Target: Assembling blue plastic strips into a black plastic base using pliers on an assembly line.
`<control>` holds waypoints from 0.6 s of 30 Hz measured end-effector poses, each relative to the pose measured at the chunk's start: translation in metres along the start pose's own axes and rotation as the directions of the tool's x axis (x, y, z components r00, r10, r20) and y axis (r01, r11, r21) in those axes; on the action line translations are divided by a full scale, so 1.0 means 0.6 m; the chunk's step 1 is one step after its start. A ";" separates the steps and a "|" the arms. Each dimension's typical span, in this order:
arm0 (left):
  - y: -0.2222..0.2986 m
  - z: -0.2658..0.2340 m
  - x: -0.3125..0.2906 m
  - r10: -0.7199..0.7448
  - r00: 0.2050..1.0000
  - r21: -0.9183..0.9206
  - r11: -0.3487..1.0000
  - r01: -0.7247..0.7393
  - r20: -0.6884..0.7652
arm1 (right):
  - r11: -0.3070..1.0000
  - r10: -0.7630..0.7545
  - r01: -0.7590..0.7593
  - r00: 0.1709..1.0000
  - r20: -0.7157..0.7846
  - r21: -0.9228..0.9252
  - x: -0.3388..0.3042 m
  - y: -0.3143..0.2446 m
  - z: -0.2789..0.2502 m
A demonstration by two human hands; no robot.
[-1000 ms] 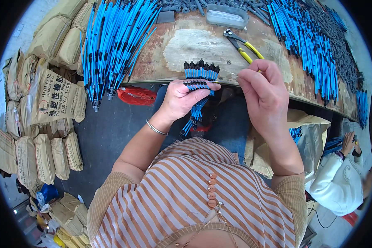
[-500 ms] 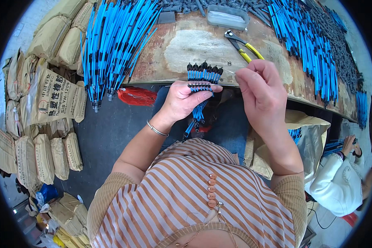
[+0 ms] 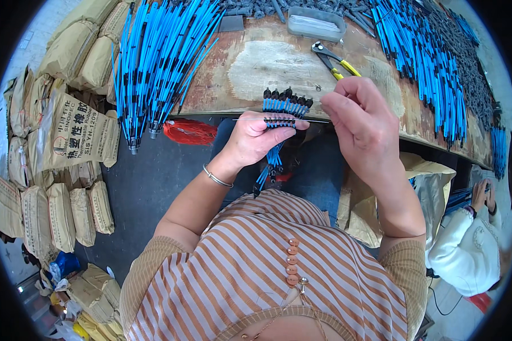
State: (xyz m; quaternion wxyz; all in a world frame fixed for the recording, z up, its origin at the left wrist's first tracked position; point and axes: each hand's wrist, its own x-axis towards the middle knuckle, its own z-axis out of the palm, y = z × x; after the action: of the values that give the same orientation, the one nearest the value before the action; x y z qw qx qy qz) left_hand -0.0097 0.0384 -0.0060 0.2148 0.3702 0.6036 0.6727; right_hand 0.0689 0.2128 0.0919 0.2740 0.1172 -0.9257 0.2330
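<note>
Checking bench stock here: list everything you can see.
Worn wooden table: one, brown, ahead
Slim banded sticks: several, blue-black, in left hand
Thin metal rod: one, silver, across those sticks
Metal pincers: one, yellow handles, on table
Rectangular plastic tray: one, translucent, table's far side
Long banded sticks: many, blue-black, table's left and right
Small tubular parts: many, grey, table's far side
Stringy bundle: one, red, below table's left edge
Stuffed paper sacks: many, brown, left
Open paper bag: one, brown, below table's right
Co-worker: one, white sleeves, far right
Left hand: one, bare, holding sticks
Right hand: one, bare, near rod
</note>
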 end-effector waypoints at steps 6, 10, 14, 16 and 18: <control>-0.001 -0.001 0.000 -0.024 1.000 -0.065 0.998 0.025 0.004 | 0.980 0.066 -0.054 0.996 -0.058 0.189 0.002 0.005 0.018; -0.007 0.007 -0.004 -0.006 0.999 -0.199 0.980 -0.004 -0.050 | 0.969 0.134 -0.106 0.985 -0.112 0.224 -0.003 0.003 0.027; -0.004 0.009 -0.003 -0.037 0.996 -0.206 0.978 0.019 -0.081 | 0.988 0.108 -0.090 0.983 -0.146 0.127 -0.004 0.002 0.032; -0.003 0.008 -0.002 -0.037 0.996 -0.192 0.981 0.022 -0.077 | 0.996 0.063 -0.050 0.982 -0.178 0.076 -0.004 0.000 0.036; -0.002 0.008 -0.002 -0.038 0.997 -0.165 0.986 0.025 -0.072 | 0.998 0.040 -0.031 0.980 -0.193 0.050 -0.005 -0.002 0.040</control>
State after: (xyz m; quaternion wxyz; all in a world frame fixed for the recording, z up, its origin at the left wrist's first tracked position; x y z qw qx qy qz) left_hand -0.0054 0.0411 -0.0071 0.2324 0.3162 0.5597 0.7299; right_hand 0.0612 0.2001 0.0729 0.3560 0.0839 -0.8908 0.2697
